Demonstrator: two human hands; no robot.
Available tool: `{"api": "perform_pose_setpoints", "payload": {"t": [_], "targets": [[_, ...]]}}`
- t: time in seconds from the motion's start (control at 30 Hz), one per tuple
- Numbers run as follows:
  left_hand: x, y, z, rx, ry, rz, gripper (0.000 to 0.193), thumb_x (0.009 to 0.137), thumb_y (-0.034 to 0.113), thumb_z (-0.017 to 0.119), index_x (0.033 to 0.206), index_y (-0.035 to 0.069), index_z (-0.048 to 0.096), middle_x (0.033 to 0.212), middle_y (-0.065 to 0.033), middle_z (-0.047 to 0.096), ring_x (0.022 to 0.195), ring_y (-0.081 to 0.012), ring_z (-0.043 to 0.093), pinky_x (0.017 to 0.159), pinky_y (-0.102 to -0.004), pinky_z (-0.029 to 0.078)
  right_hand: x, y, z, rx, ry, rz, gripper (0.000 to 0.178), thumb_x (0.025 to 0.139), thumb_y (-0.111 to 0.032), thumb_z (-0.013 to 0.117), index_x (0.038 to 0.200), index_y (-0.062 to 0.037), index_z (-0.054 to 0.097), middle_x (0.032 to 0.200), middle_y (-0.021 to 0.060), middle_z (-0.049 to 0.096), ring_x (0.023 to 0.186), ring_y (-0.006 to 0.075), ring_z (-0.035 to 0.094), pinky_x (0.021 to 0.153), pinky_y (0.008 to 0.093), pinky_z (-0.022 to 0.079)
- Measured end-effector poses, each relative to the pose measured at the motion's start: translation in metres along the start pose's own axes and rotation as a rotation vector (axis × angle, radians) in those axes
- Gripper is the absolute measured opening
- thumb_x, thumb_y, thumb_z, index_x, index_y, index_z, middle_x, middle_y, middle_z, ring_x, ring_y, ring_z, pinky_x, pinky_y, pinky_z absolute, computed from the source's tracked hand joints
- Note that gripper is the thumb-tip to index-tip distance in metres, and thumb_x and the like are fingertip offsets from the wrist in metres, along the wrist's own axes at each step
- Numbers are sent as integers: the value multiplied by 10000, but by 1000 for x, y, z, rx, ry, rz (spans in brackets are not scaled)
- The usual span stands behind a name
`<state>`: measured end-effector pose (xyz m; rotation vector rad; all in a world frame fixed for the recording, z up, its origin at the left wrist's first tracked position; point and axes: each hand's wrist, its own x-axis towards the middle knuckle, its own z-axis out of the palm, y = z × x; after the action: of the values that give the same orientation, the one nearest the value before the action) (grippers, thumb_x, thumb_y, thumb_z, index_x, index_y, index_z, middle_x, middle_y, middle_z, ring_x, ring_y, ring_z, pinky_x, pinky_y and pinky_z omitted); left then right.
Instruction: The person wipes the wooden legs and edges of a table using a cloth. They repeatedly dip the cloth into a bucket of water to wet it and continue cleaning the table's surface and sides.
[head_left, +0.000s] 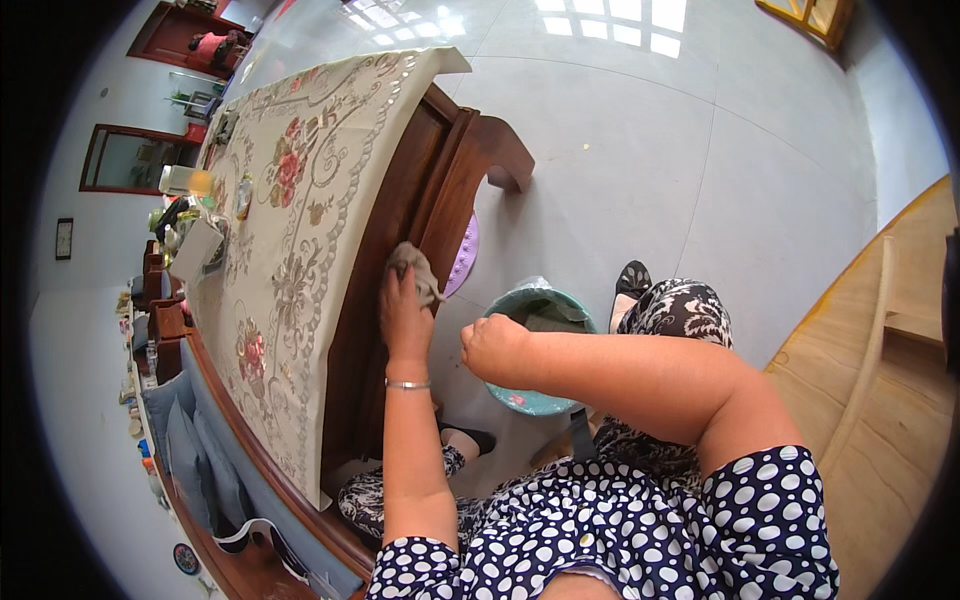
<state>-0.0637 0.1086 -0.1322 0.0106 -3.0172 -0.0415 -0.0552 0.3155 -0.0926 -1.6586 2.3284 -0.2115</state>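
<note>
One cloth (pixel 416 272): gripped in your left hand (pixel 406 315), against wooden side panel (pixel 405 190) | Your right hand (pixel 497 350): fingers curled closed, near teal bucket (pixel 535 402)

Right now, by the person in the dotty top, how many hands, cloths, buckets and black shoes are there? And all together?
Hands: 2 (left hand, right hand)
Cloths: 1 (grey-brown cloth)
Buckets: 1 (teal bucket)
Black shoes: 2 (one shoe, other shoe)
Total: 6
</note>
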Motion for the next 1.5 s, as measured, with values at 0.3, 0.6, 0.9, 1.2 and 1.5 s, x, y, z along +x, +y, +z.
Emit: {"api": "perform_pose_setpoints", "payload": {"t": [0.3, 0.6, 0.9, 1.2, 1.5], "targets": [[-142, -46, -34, 54, -99, -312, 645, 688, -16, 582, 1316, 104, 496, 1399, -191, 414, 1220, -414, 429, 1042, -464, 364, 15, 6, -1, -8, -55, 6, 291, 755, -175, 632, 1025, -69, 664, 1029, 121, 612, 915, 268, 638, 703, 352, 537], [-253, -109, -49, 82, -60, -557, 541, 677, 25, 620, 1215, 76, 594, 1321, -190, 519, 1170, -429, 482, 1015, -474, 394, 20, 4, -1, -14, -77, 40, 285, 769, -154, 656, 1040, -74, 684, 1093, 132, 612, 977, 255, 637, 758, 349, 527], [-277, -124, -40, 94, 67, -702, 469, 660, 15, 617, 1126, 48, 654, 1179, -173, 615, 1096, -378, 545, 978, -425, 424, 13, 3, 2, -59, -69, 20, 267, 779, -160, 642, 1026, -73, 696, 1072, 124, 620, 967, 259, 638, 737, 343, 526], [-216, -79, -19, 58, 180, -523, 522, 661, 26, 638, 1181, 65, 600, 1236, -182, 562, 1085, -416, 510, 977, -481, 395, 5, -7, 1, -117, -62, -66, 315, 746, -207, 652, 1032, -76, 670, 1007, 108, 613, 887, 237, 628, 666, 314, 511], [-80, -25, 12, 38, 207, -117, 528, 708, 34, 642, 1226, 108, 578, 1305, -158, 521, 1062, -392, 516, 939, -471, 421, -2, -6, 3, -92, -67, -3, 457, 646, -338, 766, 1015, -82, 685, 1028, 102, 614, 884, 228, 613, 647, 312, 489]]}}
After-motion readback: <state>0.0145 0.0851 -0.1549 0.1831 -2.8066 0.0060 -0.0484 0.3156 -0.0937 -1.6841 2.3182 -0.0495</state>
